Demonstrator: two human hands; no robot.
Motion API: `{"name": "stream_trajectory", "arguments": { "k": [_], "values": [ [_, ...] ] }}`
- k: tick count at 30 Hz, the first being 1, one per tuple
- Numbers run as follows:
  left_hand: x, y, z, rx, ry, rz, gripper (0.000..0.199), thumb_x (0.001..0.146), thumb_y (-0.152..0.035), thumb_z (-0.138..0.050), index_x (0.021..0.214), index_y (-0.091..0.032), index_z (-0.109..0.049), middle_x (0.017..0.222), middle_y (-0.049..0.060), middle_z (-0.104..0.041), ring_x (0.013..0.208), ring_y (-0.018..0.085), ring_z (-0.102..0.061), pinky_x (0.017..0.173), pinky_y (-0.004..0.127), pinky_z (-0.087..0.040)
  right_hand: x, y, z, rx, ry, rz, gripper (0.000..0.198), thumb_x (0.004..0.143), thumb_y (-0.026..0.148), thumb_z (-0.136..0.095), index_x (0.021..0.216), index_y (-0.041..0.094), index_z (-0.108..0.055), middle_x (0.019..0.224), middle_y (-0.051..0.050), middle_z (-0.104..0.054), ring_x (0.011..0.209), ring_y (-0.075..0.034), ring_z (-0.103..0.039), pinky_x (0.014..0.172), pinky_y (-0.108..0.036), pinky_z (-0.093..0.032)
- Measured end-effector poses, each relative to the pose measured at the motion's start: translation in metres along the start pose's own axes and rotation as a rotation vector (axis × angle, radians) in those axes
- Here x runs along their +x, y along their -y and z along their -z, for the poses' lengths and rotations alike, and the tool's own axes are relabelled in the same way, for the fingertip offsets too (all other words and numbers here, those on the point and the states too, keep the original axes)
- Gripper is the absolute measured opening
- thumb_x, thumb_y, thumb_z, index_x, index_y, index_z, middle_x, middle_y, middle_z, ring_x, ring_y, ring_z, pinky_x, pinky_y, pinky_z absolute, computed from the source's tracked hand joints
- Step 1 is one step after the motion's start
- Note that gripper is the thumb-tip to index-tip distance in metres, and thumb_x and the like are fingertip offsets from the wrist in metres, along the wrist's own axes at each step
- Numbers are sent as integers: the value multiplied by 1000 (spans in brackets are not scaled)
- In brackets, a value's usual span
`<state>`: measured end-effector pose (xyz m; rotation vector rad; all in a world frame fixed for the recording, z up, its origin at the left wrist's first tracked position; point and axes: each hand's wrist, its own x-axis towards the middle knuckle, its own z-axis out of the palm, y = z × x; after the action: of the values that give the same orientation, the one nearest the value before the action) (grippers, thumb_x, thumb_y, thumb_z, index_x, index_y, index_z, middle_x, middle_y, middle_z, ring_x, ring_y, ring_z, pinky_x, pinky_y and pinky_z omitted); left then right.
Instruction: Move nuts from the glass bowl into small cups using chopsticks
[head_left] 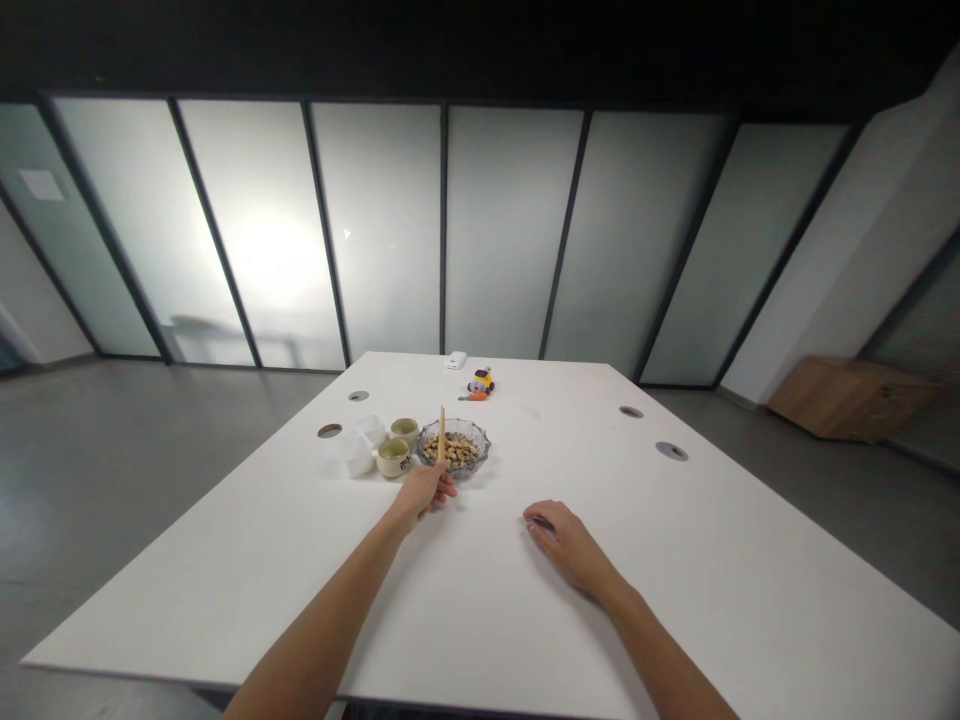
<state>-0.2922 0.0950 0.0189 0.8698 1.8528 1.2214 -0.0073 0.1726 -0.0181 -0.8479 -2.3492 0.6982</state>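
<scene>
My left hand (pixel 426 489) is closed around a pair of pale wooden chopsticks (pixel 442 434), which lie close together and reach over a scalloped glass bowl (pixel 486 441). Peanuts (pixel 459 452), as they appear, fill the bottom of the bowl. I cannot tell whether the chopstick tips touch any. Left of the bowl stand two small greenish ceramic cups, a front cup (pixel 394 458) with dark lettering and a back cup (pixel 405 430). My right hand (pixel 566 540) rests on the white table, loosely curled, with a gap between thumb and fingers and nothing visible in it.
White cups (pixel 357 456) stand beside the ceramic ones. Farther back lie a toy carrot (pixel 474 397), a yellow toy vehicle (pixel 481 380) and a small white box (pixel 456 360). Round cable holes (pixel 330 431) pierce the table (pixel 675 560) on both sides. Frosted glass panels (pixel 510 230) stand behind.
</scene>
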Motion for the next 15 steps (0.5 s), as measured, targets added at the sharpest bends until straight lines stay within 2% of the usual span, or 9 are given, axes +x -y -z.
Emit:
{"name": "stream_trajectory", "arguments": {
  "k": [2, 5, 7, 10, 12, 15],
  "values": [
    [-4, 5, -2, -30, 0, -61, 64, 85, -79, -52, 76, -17, -62, 65, 9, -69, 51, 14, -55, 44, 22, -29, -1, -3, -3, -76, -48, 63, 23, 100, 27, -53, 109, 21, -73, 115, -11, -74, 108, -25, -70, 99, -42, -57],
    [-17, 9, -9, -5, 31, -211, 61, 85, -80, -46, 70, -21, -55, 60, 4, -63, 54, 15, -52, 49, 25, -36, -1, 1, -6, -287, -228, 246, 31, 98, 18, -53, 124, 21, -69, 123, -13, -71, 115, -26, -67, 101, -45, -56],
    [-30, 8, -17, 70, 106, -329, 61, 90, -77, -40, 66, -22, -51, 57, 2, -59, 56, 16, -52, 56, 27, -41, 5, 12, -8, -448, -344, 418, 41, 97, 13, -53, 135, 22, -65, 129, -13, -69, 122, -27, -63, 106, -47, -53],
    [-50, 4, -31, 189, 283, -415, 59, 98, -66, -37, 62, -22, -51, 57, 1, -58, 56, 15, -52, 61, 28, -43, 23, 34, -12, -608, -370, 686, 49, 95, 7, -53, 140, 23, -61, 138, -11, -66, 134, -26, -55, 118, -49, -42],
    [-60, 2, -37, 250, 393, -462, 55, 101, -56, -36, 62, -21, -51, 60, 1, -61, 58, 14, -54, 65, 28, -44, 39, 45, -16, -652, -362, 788, 41, 96, 9, -54, 133, 23, -65, 130, -9, -70, 129, -26, -57, 118, -48, -38],
    [-62, 2, -39, 337, 396, -489, 52, 103, -49, -36, 63, -20, -53, 61, 0, -61, 57, 14, -53, 65, 27, -43, 57, 47, -22, -691, -321, 771, 16, 100, 14, -57, 98, 23, -70, 89, -4, -72, 93, -22, -63, 99, -41, -44]
  ]
}}
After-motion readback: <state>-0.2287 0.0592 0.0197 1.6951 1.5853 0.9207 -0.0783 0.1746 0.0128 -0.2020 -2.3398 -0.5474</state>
